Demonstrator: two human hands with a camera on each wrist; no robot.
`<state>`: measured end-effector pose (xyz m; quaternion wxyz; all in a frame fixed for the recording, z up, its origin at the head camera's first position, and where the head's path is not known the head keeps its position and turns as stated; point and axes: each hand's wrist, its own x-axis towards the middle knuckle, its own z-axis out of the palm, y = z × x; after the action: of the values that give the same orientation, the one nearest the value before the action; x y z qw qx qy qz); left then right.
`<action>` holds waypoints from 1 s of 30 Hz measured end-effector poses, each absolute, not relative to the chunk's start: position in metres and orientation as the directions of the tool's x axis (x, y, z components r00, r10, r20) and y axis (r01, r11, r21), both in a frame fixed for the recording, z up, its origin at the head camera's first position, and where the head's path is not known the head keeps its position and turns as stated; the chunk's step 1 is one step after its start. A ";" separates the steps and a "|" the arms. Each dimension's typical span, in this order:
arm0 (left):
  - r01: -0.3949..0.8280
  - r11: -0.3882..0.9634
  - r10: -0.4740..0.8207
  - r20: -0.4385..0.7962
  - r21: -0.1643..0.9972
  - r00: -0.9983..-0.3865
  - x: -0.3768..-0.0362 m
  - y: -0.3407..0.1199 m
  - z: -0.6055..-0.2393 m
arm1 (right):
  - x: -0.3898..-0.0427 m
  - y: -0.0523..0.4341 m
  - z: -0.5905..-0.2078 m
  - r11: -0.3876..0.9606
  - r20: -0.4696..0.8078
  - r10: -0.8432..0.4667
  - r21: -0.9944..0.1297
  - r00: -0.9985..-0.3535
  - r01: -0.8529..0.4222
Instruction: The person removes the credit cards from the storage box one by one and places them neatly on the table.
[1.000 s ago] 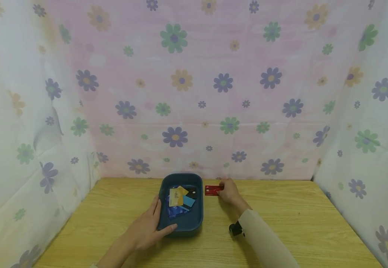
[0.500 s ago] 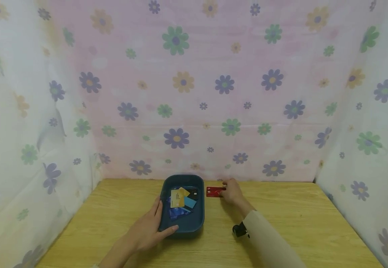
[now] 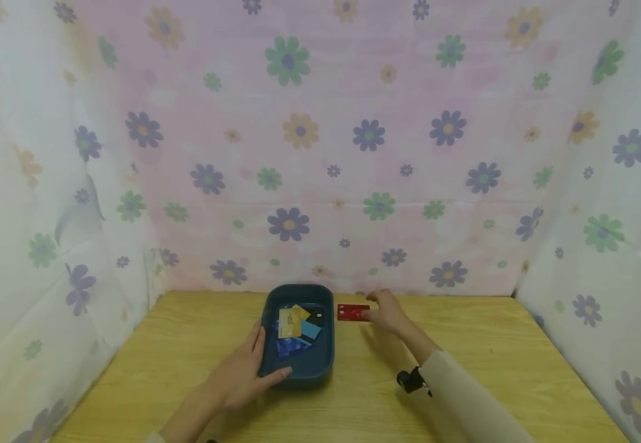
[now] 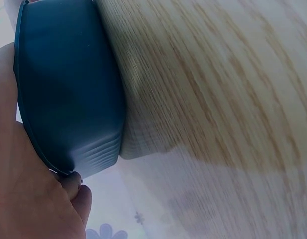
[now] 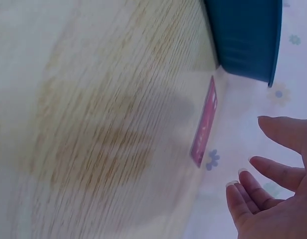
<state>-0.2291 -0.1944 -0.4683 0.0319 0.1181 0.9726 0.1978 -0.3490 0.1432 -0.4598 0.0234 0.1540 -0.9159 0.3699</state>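
Observation:
A dark blue plastic tray (image 3: 324,363) stands on the table, with several bank cards in it: a white-and-yellow card (image 3: 290,324), a light blue card (image 3: 310,330), a dark card and a blue one. My left hand (image 3: 238,373) grips its left side and near corner, thumb over the rim; the left wrist view shows this hand (image 4: 24,184) along the tray's wall (image 4: 68,84). Right of the tray, a red card (image 3: 350,312) lies flat on the table. My right hand (image 3: 389,312) is at its right end; the right wrist view shows the fingers spread and apart from the card (image 5: 205,124).
The wooden table (image 3: 464,369) extends to both sides and toward me. A flower-patterned cloth (image 3: 320,184) hangs right behind its back edge and along both sides. A small black device (image 3: 411,381) is at my right wrist.
My right hand has let go of the red card and drawn slightly to the right, its fingers loosening. The red card stays beside the tray. My left hand keeps its hold on the tray.

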 end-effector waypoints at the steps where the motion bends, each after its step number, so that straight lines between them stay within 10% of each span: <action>1: 0.217 0.895 0.241 -0.015 0.390 -0.970 -0.229 -0.195 -0.468 | -0.348 0.143 -0.460 0.673 0.154 -0.272 -0.675 -0.950 -0.302; 30: 0.210 0.893 0.240 -0.025 0.398 -0.971 -0.229 -0.195 -0.466 | -0.312 0.121 -0.444 0.565 0.167 -0.374 -0.739 -0.912 -0.367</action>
<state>-0.2288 -0.1945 -0.4663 0.0365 0.1158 0.9722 0.2004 -0.3116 0.1213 -0.4440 -0.0043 0.2096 -0.8846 0.4164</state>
